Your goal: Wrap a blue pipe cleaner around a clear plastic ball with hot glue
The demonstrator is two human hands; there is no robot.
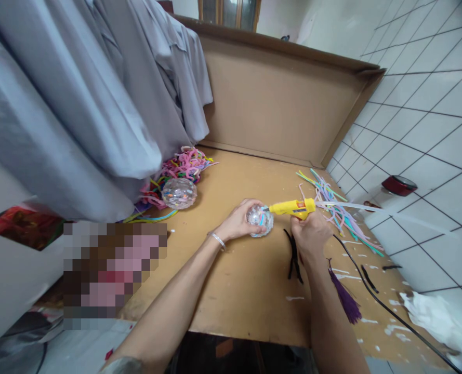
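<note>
My left hand grips a small clear faceted ball from its left side, just above or on the tabletop. Bits of light blue and pink show on or through the ball. In my right hand is a yellow hot glue gun, its nozzle pointing left and close against the ball; I cannot tell if the two touch. A long translucent glue stick juts from the gun's back end. Black fuzzy stems lie beside my right wrist.
A larger clear ball sits by a heap of pink and coloured fuzzy stems. Pastel stems, a purple tassel, a black cord and white tissue lie rightward. Grey cloth hangs left; a cardboard panel stands behind.
</note>
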